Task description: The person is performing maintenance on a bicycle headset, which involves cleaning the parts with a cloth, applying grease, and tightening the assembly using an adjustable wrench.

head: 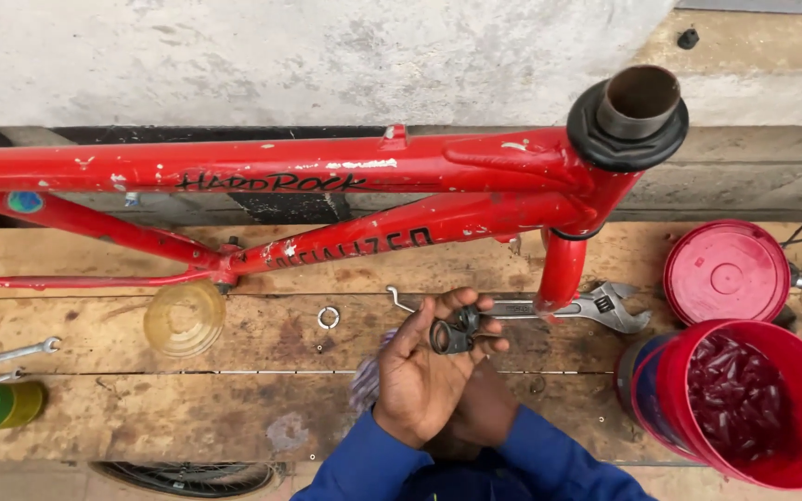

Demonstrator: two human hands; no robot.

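Small dark part pinched over a cluttered wooden tabletop, with little holding it.

The fingers (pixel 469 306) of the left hand (pixel 424 371) are curled narrow around a small dark metal clamp-like ring part (pixel 452 336), gripped at the fingertips above the open palm; the right hand (pixel 480 408) sits underneath and behind it, mostly hidden (I cannot tell how its fingers stand). Such a light pinch could let the part slip, and it would likely roll across the worn wooden plank tabletop (pixel 262 408) toward the gaps between boards, or under the scuffed red bicycle frame (pixel 327 172). The small silver washer (pixel 329 317) lying loose just beyond the hand could be knocked away by a sleeve. The silver adjustable wrench (pixel 596 308) and the open red plastic tub of grease (pixel 744 399) are near the right.
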